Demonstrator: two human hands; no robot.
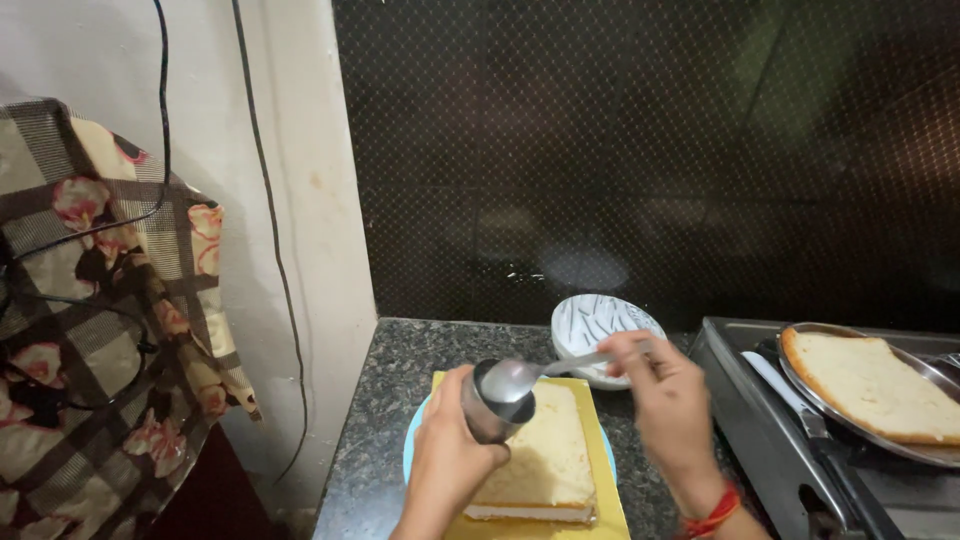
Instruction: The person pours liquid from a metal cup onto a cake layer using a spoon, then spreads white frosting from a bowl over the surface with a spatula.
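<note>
Above a pale rectangular sponge cake (545, 445) on a yellow board (600, 470), the left hand (445, 460) grips a small steel cup (497, 402), rigid, probably slick, best held round its wall. The right hand (668, 405) pinches a steel spoon's (540, 372) handle, bowl over the cup.

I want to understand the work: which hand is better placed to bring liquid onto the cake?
Probably the right hand: it holds the spoon, whose bowl sits at the steel cup, just above the cake. The left hand only grips the cup.

Shiny steel cup (492, 408), glossy metal spoon (520, 377), speckled polished stone counter (385, 420), porous sponge cake (545, 450)
</note>
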